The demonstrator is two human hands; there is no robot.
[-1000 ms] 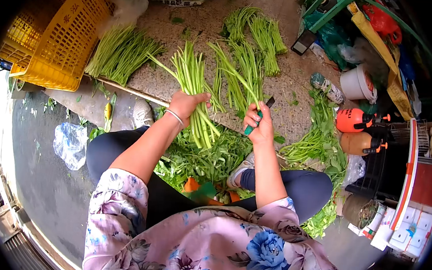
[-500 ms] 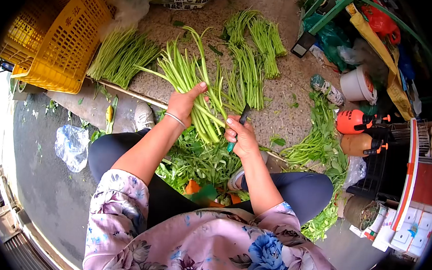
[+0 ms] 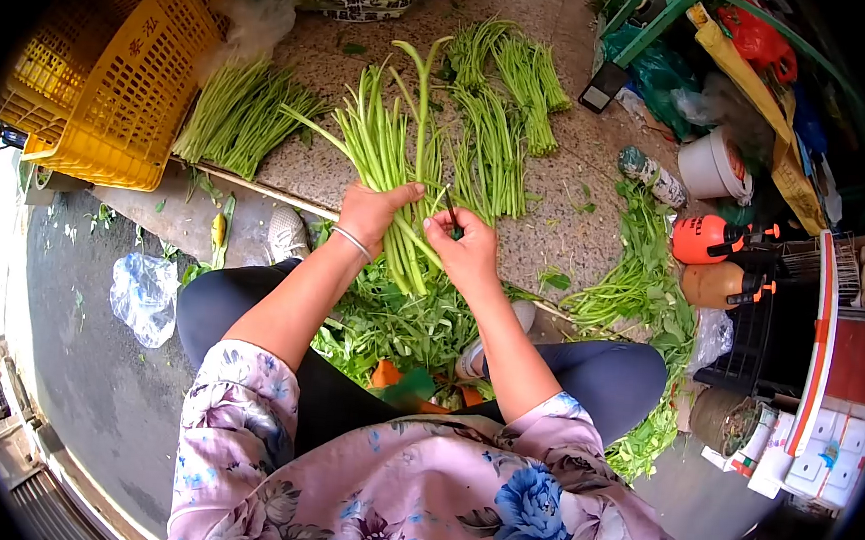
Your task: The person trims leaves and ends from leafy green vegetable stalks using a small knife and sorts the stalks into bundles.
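Observation:
My left hand (image 3: 376,218) is closed around a bunch of green vegetable stems (image 3: 377,131), whose cut ends point away from me. Close beside it, my right hand (image 3: 469,253) grips a small knife (image 3: 450,205); its dark blade sticks up by the stems, and its handle is hidden in my fingers. One thicker stem (image 3: 423,99) stands out above the bunch. Below my hands lies a heap of leafy greens (image 3: 399,323) between my legs. Beyond them, trimmed stem bundles (image 3: 496,154) rest on the stone slab, with another stem pile (image 3: 248,117) to the left.
Yellow plastic crates (image 3: 140,74) stand at the left, near a clear plastic bag (image 3: 145,298). More leafy greens (image 3: 643,275) spread along the right. Beyond those are an orange-red spray bottle (image 3: 700,240), a brown one (image 3: 709,286) and a white bucket (image 3: 712,167).
My right hand has shifted slightly left and turned, bringing the knife closer to the stems. The bunch in my left hand has swung more upright.

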